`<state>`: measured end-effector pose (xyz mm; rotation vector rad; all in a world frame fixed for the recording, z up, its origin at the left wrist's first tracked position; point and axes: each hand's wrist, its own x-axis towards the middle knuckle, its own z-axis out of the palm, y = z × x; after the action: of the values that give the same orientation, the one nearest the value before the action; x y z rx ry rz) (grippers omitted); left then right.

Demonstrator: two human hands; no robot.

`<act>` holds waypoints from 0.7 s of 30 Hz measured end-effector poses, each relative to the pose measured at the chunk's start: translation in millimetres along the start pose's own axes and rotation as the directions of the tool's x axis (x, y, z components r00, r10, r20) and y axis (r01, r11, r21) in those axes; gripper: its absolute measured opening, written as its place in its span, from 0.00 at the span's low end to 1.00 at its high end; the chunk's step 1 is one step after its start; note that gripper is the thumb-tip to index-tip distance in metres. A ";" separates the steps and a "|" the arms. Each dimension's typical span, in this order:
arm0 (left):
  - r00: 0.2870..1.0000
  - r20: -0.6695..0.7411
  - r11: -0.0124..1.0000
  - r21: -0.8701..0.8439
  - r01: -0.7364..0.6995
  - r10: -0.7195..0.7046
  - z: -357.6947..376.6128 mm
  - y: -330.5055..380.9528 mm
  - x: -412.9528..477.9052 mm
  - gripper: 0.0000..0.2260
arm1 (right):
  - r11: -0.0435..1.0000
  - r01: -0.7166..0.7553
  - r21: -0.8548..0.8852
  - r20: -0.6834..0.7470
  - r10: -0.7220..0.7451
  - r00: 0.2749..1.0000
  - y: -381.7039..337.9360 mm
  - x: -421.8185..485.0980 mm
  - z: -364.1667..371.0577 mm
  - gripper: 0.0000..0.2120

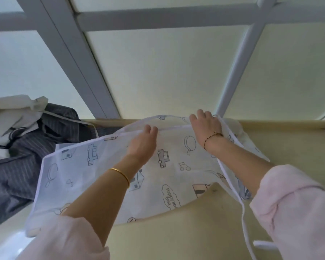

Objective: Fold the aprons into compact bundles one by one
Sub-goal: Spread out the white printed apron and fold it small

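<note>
Both hands sit on the far edge of the white printed apron (158,166), which lies spread on the pale tabletop (195,231). Left hand (142,145) has fingers curled over the hem near the middle, gripping the cloth; right hand (206,126) is further away and to the right, fingers bent over the top corner by the apron tie (238,184), holding it too. Neither is free.

Step in hand, as I judge it: taking the far edge to bring it over for a fold. To do it well, keep both grips level w/ the hem taut between them, draw it toward the near edge so corners meet, then smooth out air. Tuck the loose tie inside first, else it trails off the tabletop.

Pose: both forearms reach fwd, pink sleeves (298,212) pushed up, palms down, wrists about straight. Left arm crosses the cloth's middle, right arm runs along its right side. Other aprons (17,147) are heaped at left, apart from this one.
</note>
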<state>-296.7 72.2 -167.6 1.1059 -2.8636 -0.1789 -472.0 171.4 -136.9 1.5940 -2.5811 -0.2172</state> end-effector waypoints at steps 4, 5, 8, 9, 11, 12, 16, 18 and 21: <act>0.993 -0.001 0.979 -0.168 -0.114 0.116 7.8 33.2 -8.1 0.10 | 0.992 0.029 0.126 0.047 -0.035 0.998 -5.3 -13.7 -1.3 0.22; 0.983 0.008 0.960 -0.215 -0.177 0.183 8.3 42.6 -10.7 0.13 | 0.982 0.023 0.185 0.049 -0.033 0.998 -3.2 -19.6 -6.2 0.22; 0.911 0.278 0.949 -0.170 -0.267 0.306 15.7 66.6 -15.6 0.22 | 0.929 0.007 0.371 -0.002 -0.006 1.000 8.6 -48.6 -27.0 0.21; 0.886 0.377 0.963 -0.118 -0.242 0.269 19.3 72.2 -15.5 0.24 | 0.905 0.016 0.425 -0.053 0.007 0.999 14.0 -60.8 -33.8 0.20; 0.871 0.455 0.980 -0.021 -0.196 0.184 24.4 82.8 -17.3 0.24 | 0.858 0.006 0.513 -0.141 0.078 0.987 25.4 -86.8 -45.2 0.19; 0.891 0.422 0.980 0.023 -0.196 0.168 23.8 89.3 -18.5 0.21 | 0.840 -0.022 0.543 -0.168 0.135 0.976 32.5 -99.2 -48.3 0.18; 0.978 0.006 0.978 0.001 -0.207 0.207 6.6 124.6 -15.5 0.12 | 0.738 -0.252 0.625 -0.209 0.470 0.857 69.2 -148.3 -44.3 0.17; 0.990 0.008 0.969 -0.207 -0.135 0.140 -3.3 147.5 -15.2 0.10 | 0.653 -0.404 0.641 -0.189 0.644 0.741 90.0 -180.7 -29.9 0.15; 0.999 0.024 0.921 -0.390 -0.019 0.031 -10.2 169.3 -17.9 0.08 | 0.519 -0.566 0.641 -0.002 0.738 0.675 111.2 -219.0 12.6 0.13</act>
<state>-395.1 207.8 -135.5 0.9887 -2.6905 -0.7337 -474.1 417.3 -132.2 0.4786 -2.9173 0.9097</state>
